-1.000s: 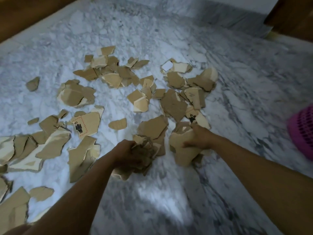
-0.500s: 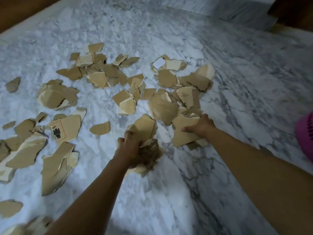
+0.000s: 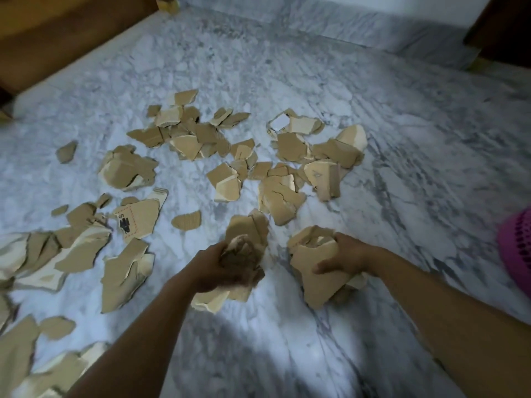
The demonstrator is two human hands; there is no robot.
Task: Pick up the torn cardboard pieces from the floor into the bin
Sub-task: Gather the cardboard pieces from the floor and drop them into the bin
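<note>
**Asker:** Cardboard first: where is it lying?

**Me:** Mostly on the marble floor [image 3: 287,354]. Torn brown pieces [image 3: 186,139] are scattered ahead of me and off to my left, many overlapping in small heaps. One printed piece [image 3: 138,219] on my left carries a black mark and red dashed lines.

**Asker:** And your hands?

**Me:** My left hand [image 3: 212,265] has its fingers [image 3: 218,251] curled tight round a crumpled wad [image 3: 247,234] of pieces, held low over the floor. A pale scrap sticks out beneath my fist. My right hand [image 3: 347,257] is clamped on a stack [image 3: 316,285] of bigger pieces. The thumb presses across the front sheet and the fingers hook over the top edge. I cannot tell whether the stack's lower edge touches the floor.

**Asker:** Where is the bin?

**Me:** The bin [image 3: 517,254] is at the far right edge, a pink one with a perforated wall. Only part of it shows, and it stands well apart from both hands. Its inside is out of view.

**Asker:** What surrounds all this?

**Me:** Brown wooden furniture [image 3: 57,33] runs along the far left. A marble skirting [image 3: 344,27] lines the far wall.
</note>
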